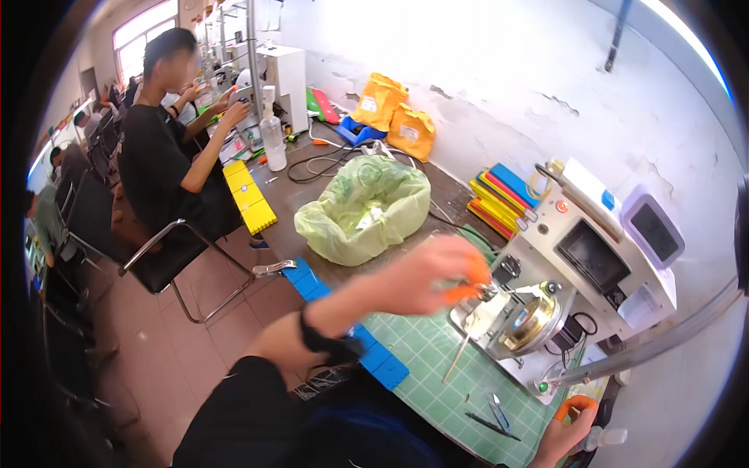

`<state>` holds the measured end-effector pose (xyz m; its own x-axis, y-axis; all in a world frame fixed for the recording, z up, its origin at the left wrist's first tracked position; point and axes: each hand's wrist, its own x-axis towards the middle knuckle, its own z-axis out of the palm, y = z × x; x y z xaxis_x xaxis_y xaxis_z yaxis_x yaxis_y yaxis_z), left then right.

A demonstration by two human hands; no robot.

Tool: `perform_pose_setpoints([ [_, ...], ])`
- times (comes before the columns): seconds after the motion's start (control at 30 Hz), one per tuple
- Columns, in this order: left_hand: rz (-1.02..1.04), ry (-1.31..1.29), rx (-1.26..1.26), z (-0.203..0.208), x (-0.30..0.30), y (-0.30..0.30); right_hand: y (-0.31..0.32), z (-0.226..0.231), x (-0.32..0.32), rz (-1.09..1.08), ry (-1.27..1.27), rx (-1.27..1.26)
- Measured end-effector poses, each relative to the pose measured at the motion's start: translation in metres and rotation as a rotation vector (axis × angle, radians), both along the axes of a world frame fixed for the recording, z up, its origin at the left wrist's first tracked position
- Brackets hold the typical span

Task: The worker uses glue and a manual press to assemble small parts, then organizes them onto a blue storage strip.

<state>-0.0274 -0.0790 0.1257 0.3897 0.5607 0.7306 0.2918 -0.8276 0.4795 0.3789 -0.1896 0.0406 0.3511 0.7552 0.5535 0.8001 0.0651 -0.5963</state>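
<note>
Here, hands (437,273) pinched at machine (546,288)

1. Winding machine (577,265) sits on the counter (312,195) at the right, against the wall.
2. Cutting mat (437,366) lies on the counter in front of the machine; snips (498,409) lie on the mat near its front edge.
3. Left hand (445,273) is raised over the mat, at the machine's left side.
4. Right hand (569,429) is at the lower edge, right of the snips.
5. Bag-lined bin (363,207) stands behind the mat; stack of flat trays (499,195) lies to its right, left of the machine.
6. Seated person (168,148) is farther along the counter, on the left.
</note>
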Motion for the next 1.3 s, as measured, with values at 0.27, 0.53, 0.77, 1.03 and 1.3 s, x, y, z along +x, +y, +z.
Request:
perform_pose_setpoints([
  [0.27,0.896,-0.42,-0.256,-0.071,-0.292,-0.192,0.001,0.039,-0.075,0.272,0.209,0.045],
  [0.53,2.511,0.606,-0.246,-0.112,-0.482,-0.493,-0.005,0.036,-0.061,0.385,0.263,0.125],
  [0.77,1.669,0.624,0.323,0.022,-0.315,-0.264,-0.006,0.046,-0.161,0.889,-0.055,0.018],
  [1.03,0.147,0.033,-0.259,-0.058,-0.051,-0.165,-0.015,0.032,-0.22,1.115,0.099,-0.016],
  [1.3,0.025,-0.053,-0.431,-0.052,-0.031,-0.157,-0.014,0.024,-0.209,1.183,0.339,-0.086],
])
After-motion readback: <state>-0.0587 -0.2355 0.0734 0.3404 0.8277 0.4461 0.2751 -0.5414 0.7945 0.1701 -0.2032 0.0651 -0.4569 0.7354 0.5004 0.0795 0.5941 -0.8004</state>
